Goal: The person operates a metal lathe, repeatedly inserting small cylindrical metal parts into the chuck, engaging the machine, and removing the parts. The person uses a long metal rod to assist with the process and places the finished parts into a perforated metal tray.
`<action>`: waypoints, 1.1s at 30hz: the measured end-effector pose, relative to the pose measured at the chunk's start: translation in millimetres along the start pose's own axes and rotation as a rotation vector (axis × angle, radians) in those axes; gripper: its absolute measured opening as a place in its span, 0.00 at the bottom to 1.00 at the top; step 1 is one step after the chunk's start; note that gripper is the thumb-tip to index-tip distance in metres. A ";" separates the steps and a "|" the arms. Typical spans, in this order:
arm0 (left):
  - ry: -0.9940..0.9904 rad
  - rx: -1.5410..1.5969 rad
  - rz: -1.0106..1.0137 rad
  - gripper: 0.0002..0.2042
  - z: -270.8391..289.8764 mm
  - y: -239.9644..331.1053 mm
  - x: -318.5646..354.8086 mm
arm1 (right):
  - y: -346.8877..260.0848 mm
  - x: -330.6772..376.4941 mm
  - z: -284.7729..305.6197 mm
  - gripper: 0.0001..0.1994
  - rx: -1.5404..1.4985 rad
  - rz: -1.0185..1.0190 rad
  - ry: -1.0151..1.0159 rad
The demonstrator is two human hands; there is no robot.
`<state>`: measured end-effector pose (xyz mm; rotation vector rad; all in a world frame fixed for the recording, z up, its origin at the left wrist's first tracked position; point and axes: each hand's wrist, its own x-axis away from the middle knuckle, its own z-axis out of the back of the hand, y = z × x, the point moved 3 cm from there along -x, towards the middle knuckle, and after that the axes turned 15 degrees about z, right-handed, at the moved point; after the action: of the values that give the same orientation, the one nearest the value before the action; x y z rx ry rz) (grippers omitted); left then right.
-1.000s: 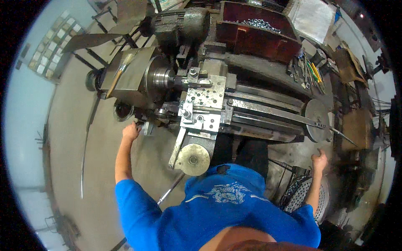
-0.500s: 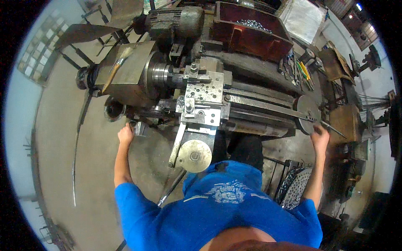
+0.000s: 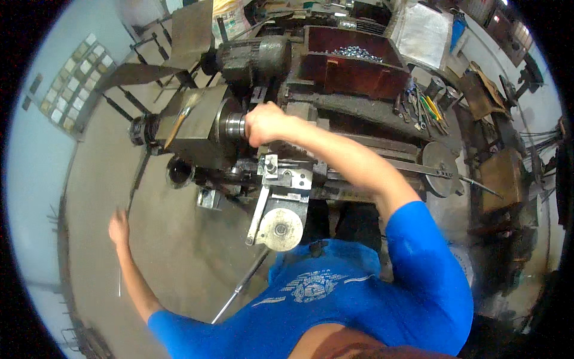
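My right hand [image 3: 266,124] reaches across a lathe, its fingers curled closed at the front of the shiny spindle collar [image 3: 235,126]. Whatever it grips there is hidden by the hand, which also covers the rear of the tool slide. A tool post [image 3: 271,166] sits on the near part of the slide. Below that are a flat handle [image 3: 258,213] and a round pale handwheel [image 3: 279,230]. Out to the left, my left hand [image 3: 119,226] overlaps a long thin lever [image 3: 139,177] hanging from the headstock. Motion smears its fingers, so a grip cannot be made out.
A wooden-handled brush [image 3: 178,127] lies on the headstock cover [image 3: 199,113]. Behind the lathe stand a motor [image 3: 254,60] and a dark red box [image 3: 353,81] with small metal rings [image 3: 357,52]. Spanners and other hand tools [image 3: 426,110] lie beside a large disc [image 3: 439,167] at right.
My right hand has left the large disc at right and swung over to the spindle. My left hand has moved from below the headstock out left to the lever. The view has shifted slightly.
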<state>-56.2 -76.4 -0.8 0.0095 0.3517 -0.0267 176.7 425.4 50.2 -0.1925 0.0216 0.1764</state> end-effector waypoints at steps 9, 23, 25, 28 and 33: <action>0.066 0.029 0.121 0.27 28.5 83.4 157.5 | 7.5 -1.5 5.1 0.13 0.037 -0.073 0.015; -0.836 0.740 0.029 0.15 -25.2 119.4 48.6 | 124.7 244.1 139.3 0.22 0.469 -0.212 0.760; -0.694 0.863 -0.056 0.13 -31.0 106.0 49.5 | 97.8 317.1 134.4 0.25 0.305 -0.297 0.752; -0.763 0.806 0.156 0.14 -22.1 65.3 77.4 | 58.2 427.4 107.2 0.24 0.074 -0.667 0.662; -0.856 0.902 0.273 0.15 -52.1 133.5 60.0 | -40.6 671.1 -37.9 0.16 0.166 -1.460 0.433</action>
<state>-14.1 56.3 -69.8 0.9135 -0.5432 0.0827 844.2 494.5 -5.0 -0.0407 0.3137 -1.3219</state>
